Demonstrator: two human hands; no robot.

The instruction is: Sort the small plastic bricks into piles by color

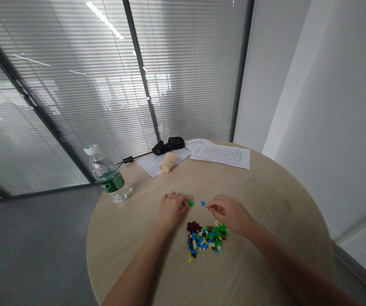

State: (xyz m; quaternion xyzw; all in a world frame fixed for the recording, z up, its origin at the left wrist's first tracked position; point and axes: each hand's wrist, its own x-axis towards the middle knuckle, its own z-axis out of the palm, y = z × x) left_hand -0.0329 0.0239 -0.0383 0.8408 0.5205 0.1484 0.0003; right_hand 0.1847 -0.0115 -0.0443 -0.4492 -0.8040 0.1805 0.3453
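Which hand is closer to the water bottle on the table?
Left. The left hand lies to the right of the water bottle, apart from it; the right hand is farther right, past the left hand.

Dark-framed glass partitions with white horizontal blinds (186,72) meet a smooth white wall (285,97) behind a round pale-wood table (275,199); a grey floor (30,238) spreads below, a strip light (104,20) mirrored overhead.

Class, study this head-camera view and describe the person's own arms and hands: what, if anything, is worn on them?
The left hand and right hand are bare, without gloves. The left forearm and right forearm show no sleeve, watch or bracelet.
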